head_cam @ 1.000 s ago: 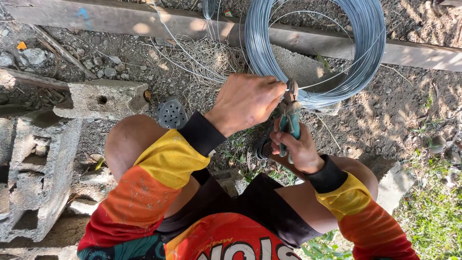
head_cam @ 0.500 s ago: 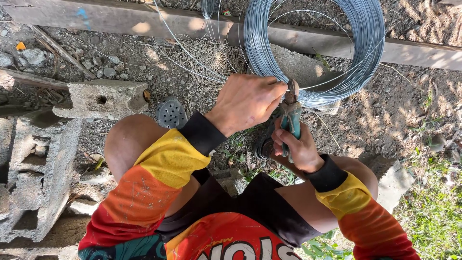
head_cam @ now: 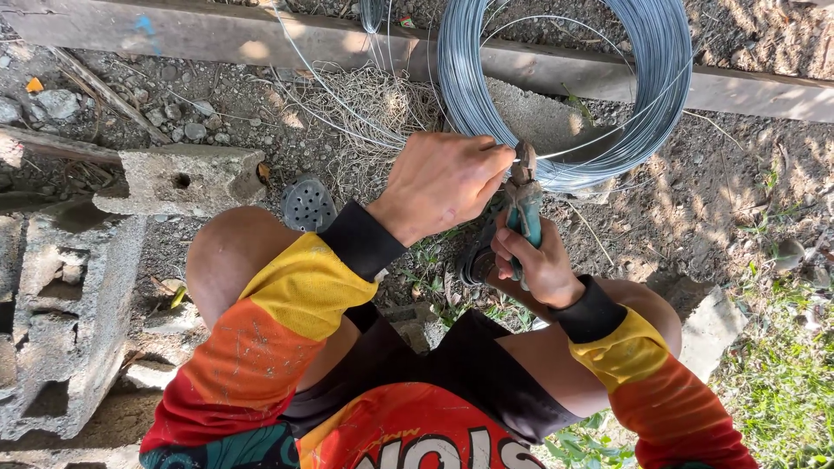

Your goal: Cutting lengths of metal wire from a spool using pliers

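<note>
I am squatting over dirt ground, knees apart. My left hand (head_cam: 445, 181) is closed in a fist, pinching a thin grey wire strand (head_cam: 591, 143) just left of the pliers' jaws. My right hand (head_cam: 539, 260) grips the teal handles of a pair of pliers (head_cam: 525, 201), whose rusty jaws point up and close on the same strand. The strand leads from a big round coil of grey steel wire (head_cam: 565, 87) that leans on the ground just beyond my hands.
A long wooden beam (head_cam: 261, 39) crosses the top. Broken concrete blocks (head_cam: 178, 178) lie at the left, a larger one (head_cam: 52, 330) near my left knee. A tangle of loose wire (head_cam: 365, 108) lies by the coil. Grass (head_cam: 782, 382) grows at the right.
Almost nothing has moved; both hands stay at the same spot on the wire, with the pliers held upright.
</note>
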